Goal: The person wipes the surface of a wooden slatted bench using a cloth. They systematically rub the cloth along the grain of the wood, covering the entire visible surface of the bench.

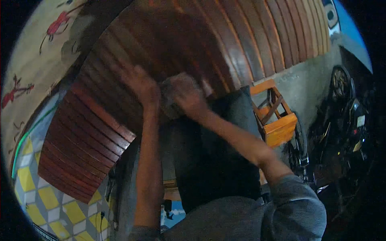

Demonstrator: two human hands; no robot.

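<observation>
Dark brown wooden slats (pixel 249 36), glossy in places, form a broad surface in front of me. My left hand (pixel 140 84) is over the slats, fingers stretched away from me and smeared by motion. Close beside it, my right hand (pixel 187 94) is bent down onto the wood near the front edge. A greyish, crumpled cloth-like thing (pixel 167 91) shows at and under the right fingers; blur hides its exact kind. Whether the left palm touches the wood I cannot tell.
Reddish slats (pixel 76 140) extend at lower left. An orange-brown wooden chair or stool (pixel 281 126) stands right of my dark-clothed legs (pixel 217 152). Motorcycles or bicycles (pixel 341 108) are at far right. A yellow-and-white patterned floor (pixel 50 197) and a painted wall (pixel 36 52) lie left.
</observation>
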